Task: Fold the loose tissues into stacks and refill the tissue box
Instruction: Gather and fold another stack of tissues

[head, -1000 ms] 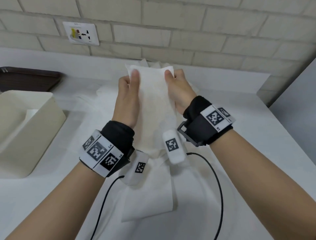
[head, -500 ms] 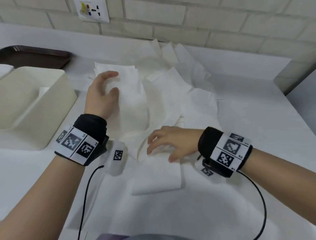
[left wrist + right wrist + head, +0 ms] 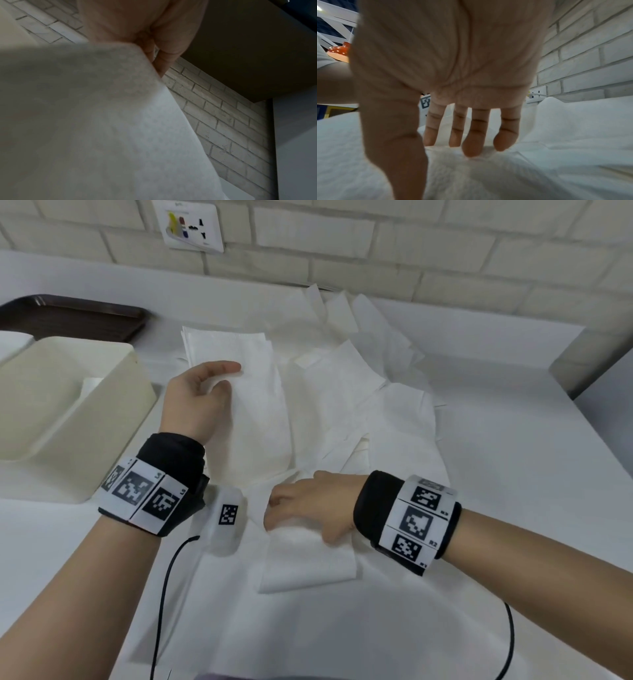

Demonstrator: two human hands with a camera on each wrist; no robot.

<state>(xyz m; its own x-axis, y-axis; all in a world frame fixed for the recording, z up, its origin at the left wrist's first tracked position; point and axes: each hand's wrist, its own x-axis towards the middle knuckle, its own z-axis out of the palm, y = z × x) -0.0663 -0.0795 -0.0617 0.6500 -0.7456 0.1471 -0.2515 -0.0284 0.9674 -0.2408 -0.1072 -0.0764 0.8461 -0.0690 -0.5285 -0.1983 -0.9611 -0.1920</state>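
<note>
Both hands are seen over a white table (image 3: 496, 474) strewn with tissues. At about 9 o'clock from the middle of the head view, the left hand (image 3: 197, 402) is held at the left edge of a long folded tissue stack (image 3: 250, 405); its thumb and forefinger are loosely curved toward each other by that edge, and in the left wrist view a tissue edge (image 3: 120, 121) is seen lying against the fingers (image 3: 163, 63). Whether the tissue is actually pinched cannot be told. At about 6 o'clock, the right hand (image 3: 308, 508) is laid palm down on a smaller folded tissue (image 3: 308, 563); in the right wrist view its fingers (image 3: 476, 138) are seen straight and slightly spread, their tips touching the paper.

Loose tissues (image 3: 376, 392) are scattered from 12 to 3 o'clock, overlapping one another and reaching the brick wall (image 3: 445, 251). The cream tissue box (image 3: 78, 405) is found at 9 o'clock, just beside the left hand, open at the top, with something white visible inside. A dark tray (image 3: 75, 313) is seen beyond it at 10 o'clock, and a wall socket (image 3: 188, 225) at 11 o'clock.
</note>
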